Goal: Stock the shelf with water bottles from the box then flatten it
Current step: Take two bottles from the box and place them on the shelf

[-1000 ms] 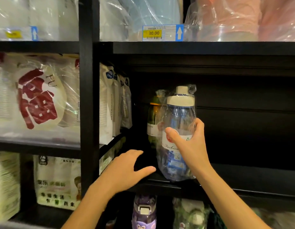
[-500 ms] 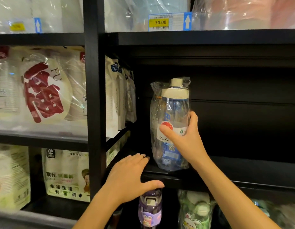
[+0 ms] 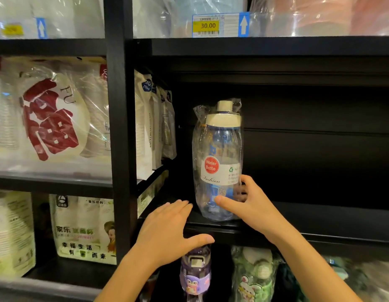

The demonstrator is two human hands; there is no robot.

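Observation:
A clear blue water bottle (image 3: 218,149) with a cream cap, wrapped in plastic film, stands upright on the black shelf (image 3: 320,227) near its left end. My right hand (image 3: 249,203) grips the bottle low down, thumb across the front and fingers round its right side. My left hand (image 3: 169,232) rests flat on the shelf's front edge just left of the bottle, fingers straight and thumb spread out. The box is out of sight.
Right of the bottle the shelf runs dark and bare. Packs of paper cups (image 3: 152,125) stand in the bay to the left. Below are a purple bottle (image 3: 195,273) and a green wrapped bottle (image 3: 254,277). A 30.00 price tag (image 3: 207,25) hangs above.
The bottle now hides a green bottle that showed behind it a second ago. My right hand has slid lower on it. My left hand stays on the shelf edge. The view has moved closer.

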